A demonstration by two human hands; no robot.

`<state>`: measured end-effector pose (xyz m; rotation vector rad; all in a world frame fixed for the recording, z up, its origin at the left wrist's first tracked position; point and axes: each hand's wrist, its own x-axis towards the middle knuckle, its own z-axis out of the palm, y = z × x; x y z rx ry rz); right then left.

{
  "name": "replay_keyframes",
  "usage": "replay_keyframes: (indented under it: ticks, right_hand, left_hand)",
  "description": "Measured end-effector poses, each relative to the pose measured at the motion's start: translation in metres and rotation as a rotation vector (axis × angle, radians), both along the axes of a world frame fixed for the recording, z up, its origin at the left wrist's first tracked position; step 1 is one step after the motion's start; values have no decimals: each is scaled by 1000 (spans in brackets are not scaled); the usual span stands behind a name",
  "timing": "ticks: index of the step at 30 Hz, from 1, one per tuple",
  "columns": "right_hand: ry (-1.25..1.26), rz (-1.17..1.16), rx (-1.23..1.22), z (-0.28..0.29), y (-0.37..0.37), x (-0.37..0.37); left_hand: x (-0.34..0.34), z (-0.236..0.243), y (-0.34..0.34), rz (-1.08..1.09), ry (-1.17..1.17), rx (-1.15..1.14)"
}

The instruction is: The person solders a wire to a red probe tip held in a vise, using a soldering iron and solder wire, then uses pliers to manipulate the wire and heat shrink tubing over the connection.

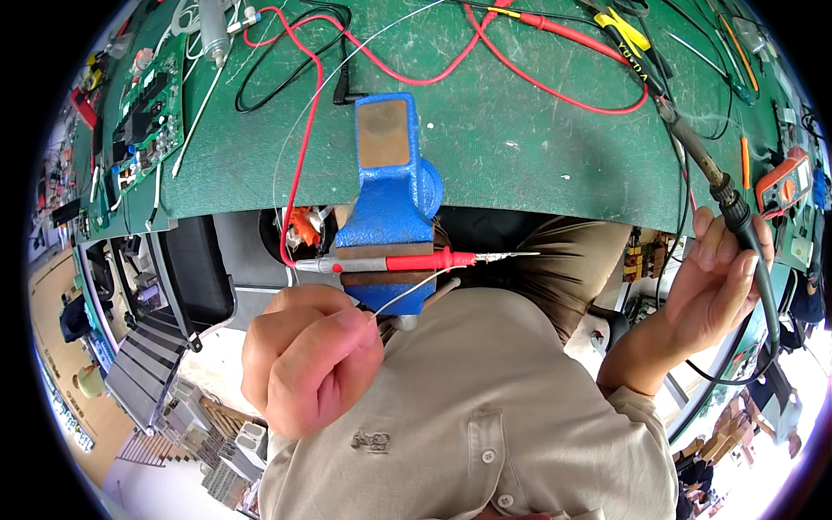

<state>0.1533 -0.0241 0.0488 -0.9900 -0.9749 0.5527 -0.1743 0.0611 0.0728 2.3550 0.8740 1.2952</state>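
Observation:
A blue bench vise (381, 217) at the table's near edge has a red and grey test probe (416, 261) lying level between its jaws, metal tip pointing right. Just left of and below the jaws, my left hand (312, 360) is closed in a pinch on a thin silvery solder wire (416, 288). The wire's end curves up close to the probe's tip; whether they touch I cannot tell. Off to the right, my right hand (715, 286) grips a soldering iron (737, 212) by its dark handle. Its metal barrel points up and left, with faint smoke nearby.
A red cable (312, 113) loops across the green tabletop (503, 147). At the back right are a second red probe (572, 36) and black and yellow leads. A red multimeter (784, 182) sits far right, a green circuit board (147, 121) left. A chair (195, 269) stands below left.

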Motion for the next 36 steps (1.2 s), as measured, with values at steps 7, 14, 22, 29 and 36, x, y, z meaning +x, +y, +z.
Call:
replay_keyframes:
  ticks: [7,14,22,29,36]
  right_hand:
    - [24,-31,41,-6,11,3]
    - [43,-22,41,-6,15,5]
    - [81,-3,37,-5,13,2]
    - [4,-18,32,7,9,-10]
    - [-25,-11,44,15,2,-18]
  left_hand:
    - [1,0,3,-67,6,-2]
    - [4,3,6,-80,23,2]
    - [3,4,7,-97,33,10]
    - [1,5,10,-106,47,71]
    - [9,5,12,-72,34,126]
